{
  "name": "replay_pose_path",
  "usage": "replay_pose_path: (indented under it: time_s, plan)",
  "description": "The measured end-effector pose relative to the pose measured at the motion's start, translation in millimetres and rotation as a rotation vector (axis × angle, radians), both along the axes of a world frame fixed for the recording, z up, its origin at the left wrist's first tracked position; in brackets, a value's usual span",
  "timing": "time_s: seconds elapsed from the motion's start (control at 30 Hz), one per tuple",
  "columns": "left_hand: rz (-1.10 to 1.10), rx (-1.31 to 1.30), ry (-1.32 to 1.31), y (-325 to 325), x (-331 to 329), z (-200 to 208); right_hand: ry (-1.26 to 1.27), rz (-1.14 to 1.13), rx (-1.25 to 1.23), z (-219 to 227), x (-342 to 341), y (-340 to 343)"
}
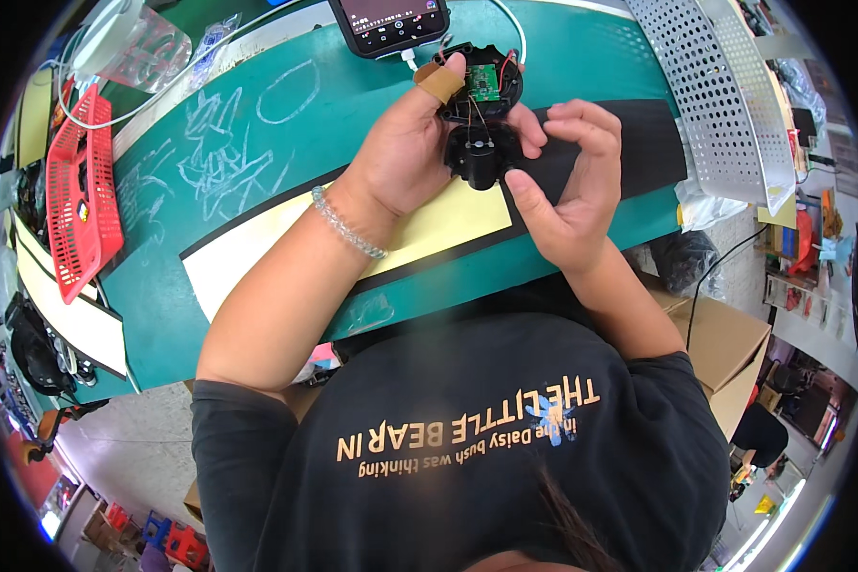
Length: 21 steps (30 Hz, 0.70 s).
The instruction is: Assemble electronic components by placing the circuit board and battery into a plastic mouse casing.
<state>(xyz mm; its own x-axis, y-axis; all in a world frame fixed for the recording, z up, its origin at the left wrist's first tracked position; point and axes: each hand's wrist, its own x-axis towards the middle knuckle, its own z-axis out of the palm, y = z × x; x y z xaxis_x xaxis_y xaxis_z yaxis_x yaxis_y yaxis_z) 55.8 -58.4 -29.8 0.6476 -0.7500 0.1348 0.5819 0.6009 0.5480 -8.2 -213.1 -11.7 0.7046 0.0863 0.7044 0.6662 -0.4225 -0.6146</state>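
Note:
My left hand (pixel 402 143) is closed round an opened black plastic housing (pixel 511 88), its thumb on the near rim. A tan bandage wraps that thumb. Inside the housing sits a small green circuit board (pixel 483 83) with red and dark wires. Thin wires run down from it to a smaller black plastic part (pixel 483 157) just below, which lies against my left palm. My right hand (pixel 579 181) is beside that part, fingers curved and apart. Its thumb tip is at the part's right edge; whether it touches, I cannot tell.
A phone (pixel 391 27) with a white cable stands at the far edge of the green table mat (pixel 162 315). Yellow sheet (pixel 419 238) and black strip (pixel 639 143) lie under my hands. A red basket (pixel 86 200) stands left, a perforated metal tray (pixel 710 86) right.

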Motion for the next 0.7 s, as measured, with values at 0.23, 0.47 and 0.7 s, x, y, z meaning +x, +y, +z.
replay_pose_path:
  time_s: [0.23, 0.47, 0.7]
  plan:
    - [0.096, 0.102, -0.074, -1.3, -3.9, 3.9, 0.308, -0.100, -0.036, -7.9, 2.6, -5.5]
    - [0.259, 0.261, -0.006, -5.8, -13.0, 9.2, 0.497, -0.082, 0.028, -7.5, 4.6, 3.9]
    - [0.384, 0.442, -0.129, -7.2, -16.5, 9.7, 0.471, -0.040, -0.002, -13.5, 4.9, 6.8]
